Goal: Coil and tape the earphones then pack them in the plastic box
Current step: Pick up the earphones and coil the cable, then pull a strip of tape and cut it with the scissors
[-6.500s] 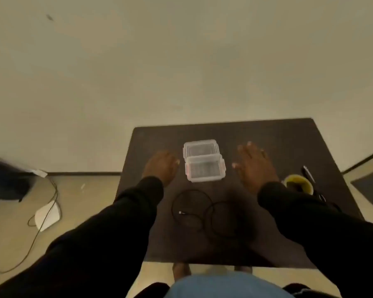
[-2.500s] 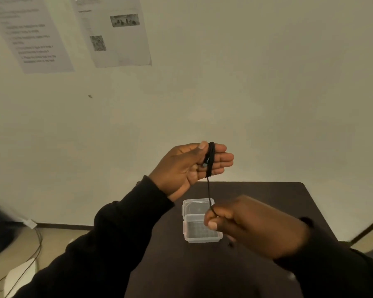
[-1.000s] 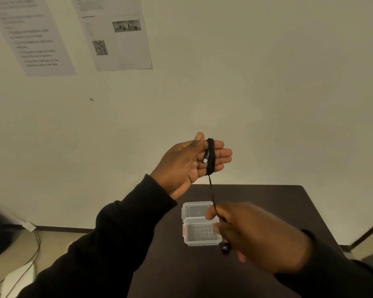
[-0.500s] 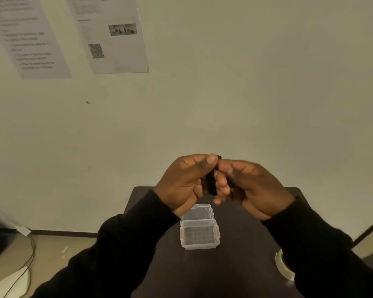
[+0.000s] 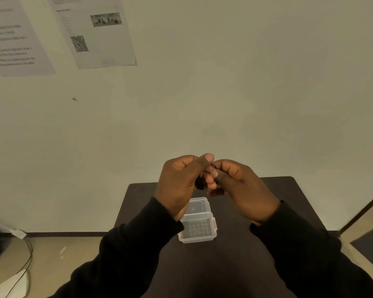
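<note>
My left hand (image 5: 180,183) and my right hand (image 5: 241,190) meet in the air above the dark table (image 5: 267,203). Between them is the black earphone cable (image 5: 200,184), wound into a small bundle around my left fingers. My left thumb presses over it, and my right fingertips pinch a bit of the cord at the top. Most of the bundle is hidden by the fingers. Below the hands, the clear plastic box (image 5: 197,231) stands open on the table, its lid (image 5: 199,206) folded back towards the wall.
Two printed sheets (image 5: 95,33) hang on the wall at the upper left. On the floor to the left lie a white object with a cable (image 5: 13,284). The table's far edge runs along the wall.
Since a second ago my right hand rose from the dangling cord to meet the left at the coil. In the last half second both hands shifted slightly and closed tighter on the bundle.
</note>
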